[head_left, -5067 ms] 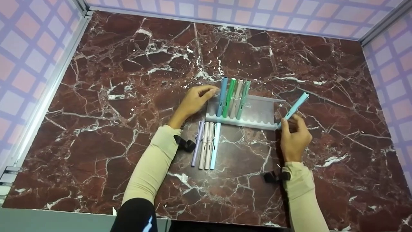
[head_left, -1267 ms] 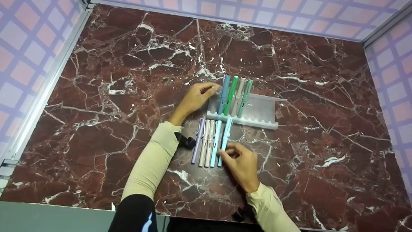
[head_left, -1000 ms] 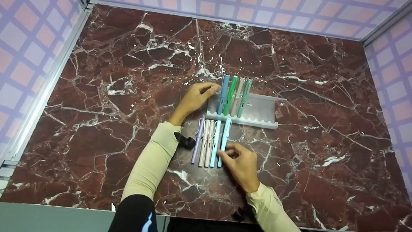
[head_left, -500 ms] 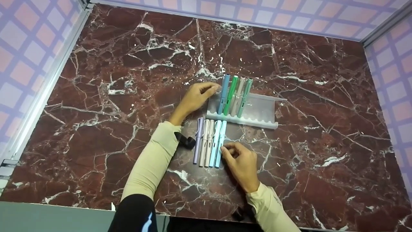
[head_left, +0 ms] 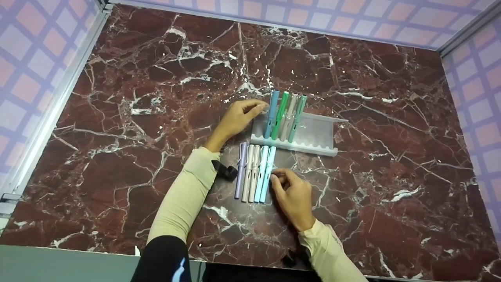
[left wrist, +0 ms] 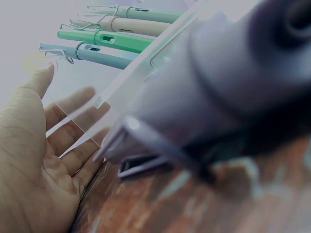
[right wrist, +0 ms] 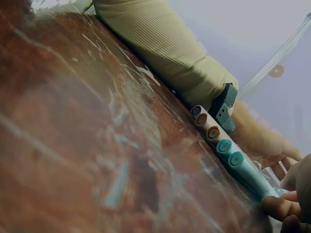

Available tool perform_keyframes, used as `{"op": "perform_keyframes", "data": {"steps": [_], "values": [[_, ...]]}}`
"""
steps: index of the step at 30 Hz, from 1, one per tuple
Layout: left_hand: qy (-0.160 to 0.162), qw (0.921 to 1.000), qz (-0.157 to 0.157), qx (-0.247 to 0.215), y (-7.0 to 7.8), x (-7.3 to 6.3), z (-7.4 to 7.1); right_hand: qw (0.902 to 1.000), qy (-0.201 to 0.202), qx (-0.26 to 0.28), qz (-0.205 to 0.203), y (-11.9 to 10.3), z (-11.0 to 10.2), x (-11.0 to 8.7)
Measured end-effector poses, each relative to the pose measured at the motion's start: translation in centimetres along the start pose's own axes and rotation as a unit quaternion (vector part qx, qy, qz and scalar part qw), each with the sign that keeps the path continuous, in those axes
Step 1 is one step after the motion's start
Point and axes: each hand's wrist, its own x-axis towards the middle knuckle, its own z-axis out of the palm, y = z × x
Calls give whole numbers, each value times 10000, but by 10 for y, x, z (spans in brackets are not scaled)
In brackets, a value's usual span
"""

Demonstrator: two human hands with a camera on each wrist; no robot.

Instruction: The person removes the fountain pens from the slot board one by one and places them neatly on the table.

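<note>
A clear pen stand (head_left: 313, 135) with a notched front ledge bears a blue pen (head_left: 272, 113), a green pen (head_left: 280, 115), a greyish-beige pen (head_left: 289, 117) and a grey-green pen (head_left: 298, 118), leaning side by side. My left hand (head_left: 237, 117) pinches the stand's left edge; in the left wrist view its fingers show through the clear panel. Before the stand lie a purple pen (head_left: 241, 170), two beige pens (head_left: 250, 174) and two light blue pens (head_left: 264, 174) in a close row. My right hand (head_left: 293, 196) touches the rightmost light blue pen with loosely bent fingertips.
The dark red marbled tabletop (head_left: 156, 94) has raised checked panels (head_left: 332, 17) along its back and sides. Black wrist straps with cameras (head_left: 225, 169) sit on both forearms; the left one is close beside the purple pen.
My right hand carried a light blue pen from the stand's right side down to the row's right end, then slid it left against its neighbour and eased its grip. The left hand stayed.
</note>
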Motion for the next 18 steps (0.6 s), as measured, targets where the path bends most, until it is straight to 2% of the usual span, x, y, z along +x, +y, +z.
{"op": "perform_keyframes", "data": {"steps": [7,12,15,18], "values": [[-27,10000,-62,70,0,1,0,9997,21,-100,-225,7,3,9],[-48,9999,-41,97,0,0,0,9977,47,416,-533,18,6,28],[-55,9999,-16,87,0,0,0,9932,391,716,-833,26,6,44],[-45,9999,-19,109,0,1,0,9879,989,642,-1009,34,4,59]]}}
